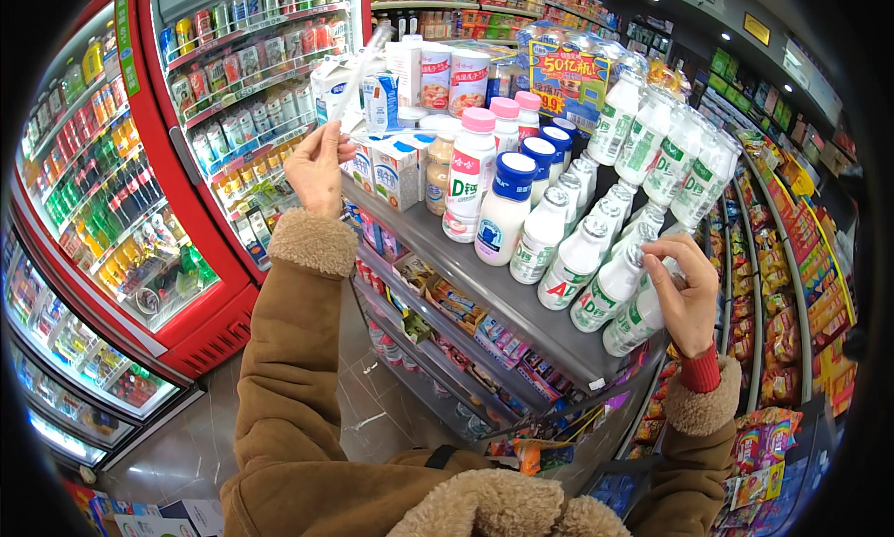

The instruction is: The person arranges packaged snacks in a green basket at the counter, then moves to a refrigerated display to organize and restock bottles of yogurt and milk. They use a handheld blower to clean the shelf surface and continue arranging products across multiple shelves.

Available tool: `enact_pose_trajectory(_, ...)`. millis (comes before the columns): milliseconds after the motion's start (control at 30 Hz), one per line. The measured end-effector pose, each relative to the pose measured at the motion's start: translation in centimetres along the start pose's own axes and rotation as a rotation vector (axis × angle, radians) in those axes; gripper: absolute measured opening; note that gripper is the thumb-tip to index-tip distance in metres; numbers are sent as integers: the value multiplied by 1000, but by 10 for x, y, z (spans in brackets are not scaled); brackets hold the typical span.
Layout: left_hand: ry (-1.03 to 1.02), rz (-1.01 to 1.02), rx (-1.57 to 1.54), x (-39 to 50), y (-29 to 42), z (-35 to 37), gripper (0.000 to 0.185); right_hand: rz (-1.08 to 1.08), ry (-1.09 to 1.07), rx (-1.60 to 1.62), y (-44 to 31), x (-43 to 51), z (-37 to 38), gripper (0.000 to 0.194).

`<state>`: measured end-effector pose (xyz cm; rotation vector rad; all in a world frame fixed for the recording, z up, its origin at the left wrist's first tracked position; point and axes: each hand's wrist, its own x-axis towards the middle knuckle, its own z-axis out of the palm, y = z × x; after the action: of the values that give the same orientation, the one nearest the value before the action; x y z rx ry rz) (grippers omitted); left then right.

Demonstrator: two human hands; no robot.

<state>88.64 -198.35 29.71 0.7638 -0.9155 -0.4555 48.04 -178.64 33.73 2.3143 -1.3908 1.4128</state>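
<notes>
My left hand (318, 168) is raised at the shelf's left end, its fingertips pinching a clear plastic strip (357, 76) that slants up and away. Below it stand white milk cartons (395, 175). At the front right corner, my right hand (686, 292) has thumb and forefinger together beside the silver cap of a white bottle with green print (606, 292). Whether it grips anything is unclear. It partly hides the rightmost white bottle (634, 322). Similar silver-capped bottles stand in rows to the left, along with a blue-capped bottle (504, 212) and a pink-capped bottle (469, 181).
Packs of wrapped bottles (660, 146) stand stacked at the back right, near a yellow-and-blue price sign (567, 79). Lower shelves hold boxed sweets (454, 303). Red-framed drinks fridges (230, 306) line the left side; snack racks (775, 292) rise at right. The grey shelf edge (482, 275) runs before me.
</notes>
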Motion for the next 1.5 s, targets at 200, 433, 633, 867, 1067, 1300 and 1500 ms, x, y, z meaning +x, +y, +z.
enact_pose_trajectory(200,136,173,-206,5,-11,7,22,-18,-8,-32,0,0,1,11)
enact_pose_trajectory(433,-121,420,252,-9,-34,11,17,-30,-4,-38,-2,-1,2,11)
enact_pose_trajectory(633,-316,690,707,-7,-48,4,20,-22,-20,-50,-3,-1,1,12)
enact_pose_trajectory(867,-333,799,780,-1,-46,-3,25,-55,-7,-72,-3,-2,2,13)
enact_pose_trajectory(1067,-310,826,818,8,-53,8,29,-65,-9,-77,-4,-2,3,13)
enact_pose_trajectory(1300,-447,744,1156,9,-54,20,15,-68,-5,-97,-4,-4,2,14)
enact_pose_trajectory(1500,-464,722,1079,11,-55,19,22,-57,-1,-90,-6,-4,2,14)
